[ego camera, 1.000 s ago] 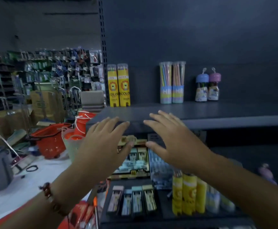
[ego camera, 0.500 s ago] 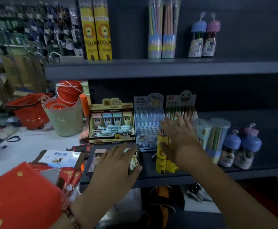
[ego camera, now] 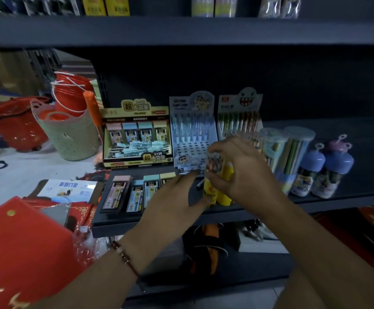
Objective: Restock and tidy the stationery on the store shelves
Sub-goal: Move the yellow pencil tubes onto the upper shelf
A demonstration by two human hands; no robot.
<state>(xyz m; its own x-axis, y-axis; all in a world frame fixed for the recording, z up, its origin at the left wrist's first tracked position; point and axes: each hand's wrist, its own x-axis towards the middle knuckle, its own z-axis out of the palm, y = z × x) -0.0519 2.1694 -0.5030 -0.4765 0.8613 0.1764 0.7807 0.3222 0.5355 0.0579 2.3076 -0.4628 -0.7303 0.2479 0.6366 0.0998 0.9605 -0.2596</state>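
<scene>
Two yellow pencil tubes (ego camera: 212, 188) stand at the front of the middle shelf (ego camera: 348, 199). My right hand (ego camera: 239, 170) curls round their tops from the right. My left hand (ego camera: 174, 201) lies with straight fingers, fingertips touching the base of the left tube. Left of the hands, several flat eraser boxes (ego camera: 123, 195) lie in a row. Behind them stand a green-yellow display box (ego camera: 137, 139), a blue pen display (ego camera: 192, 130) and a pencil display (ego camera: 239, 114).
Clear pencil tubs (ego camera: 288, 150) and blue-capped bottles (ego camera: 321, 175) stand to the right on the shelf. An upper shelf (ego camera: 181, 30) overhangs. On the floor at left sit a green basket (ego camera: 70, 134), red buckets (ego camera: 70, 94) and a red box (ego camera: 21, 253).
The view has dropped from the upper shelf to the middle one. My right hand has closed round the yellow tubes, and my left hand has moved right to their base.
</scene>
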